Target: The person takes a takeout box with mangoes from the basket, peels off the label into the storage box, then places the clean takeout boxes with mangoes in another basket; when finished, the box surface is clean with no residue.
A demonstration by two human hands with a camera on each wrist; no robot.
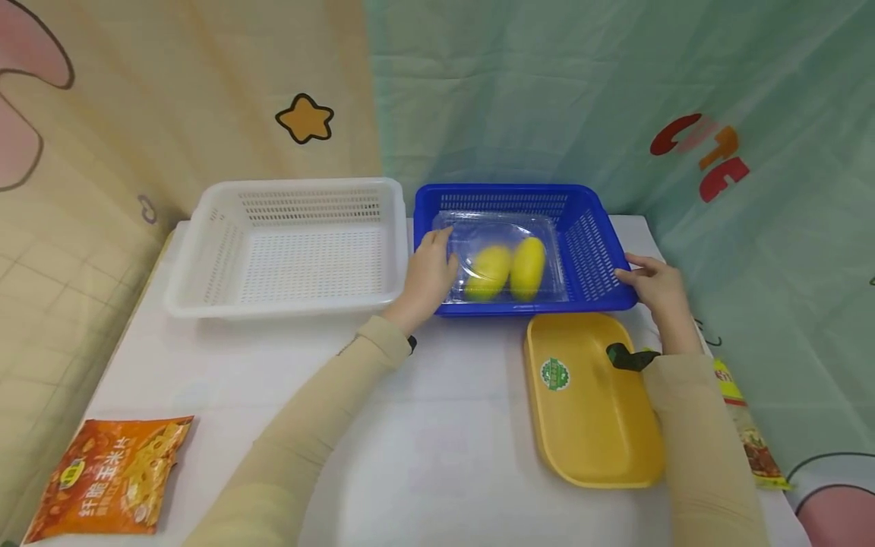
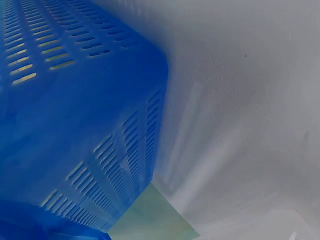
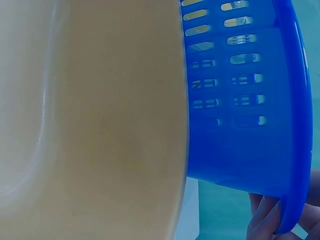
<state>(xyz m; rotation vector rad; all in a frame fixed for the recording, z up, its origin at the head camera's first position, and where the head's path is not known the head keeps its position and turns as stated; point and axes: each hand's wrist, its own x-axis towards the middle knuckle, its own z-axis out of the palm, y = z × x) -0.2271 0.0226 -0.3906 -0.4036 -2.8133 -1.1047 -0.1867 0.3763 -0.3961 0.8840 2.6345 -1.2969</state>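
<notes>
A blue plastic basket (image 1: 593, 262) stands against the back curtain. Inside it lies a clear plastic box (image 1: 495, 228) with two yellow mangoes (image 1: 528, 267) showing through the lid. My left hand (image 1: 431, 275) reaches over the basket's left wall and holds the left edge of the box between thumb and fingers. In the left wrist view only the outside of the basket (image 2: 85, 115) appears; the hand itself is out of that frame. At the other end, my right hand (image 1: 652, 285) pinches the basket's right rim. The right wrist view shows those fingers (image 3: 265, 217) around the rim corner.
Left of the blue basket is a white slotted basket (image 1: 307, 266). A yellow tray (image 1: 588, 425) with a green sticker lies in front, beneath my right forearm. An orange snack bag (image 1: 112, 479) is at the front left; another packet (image 1: 752, 433) lies by the right table edge.
</notes>
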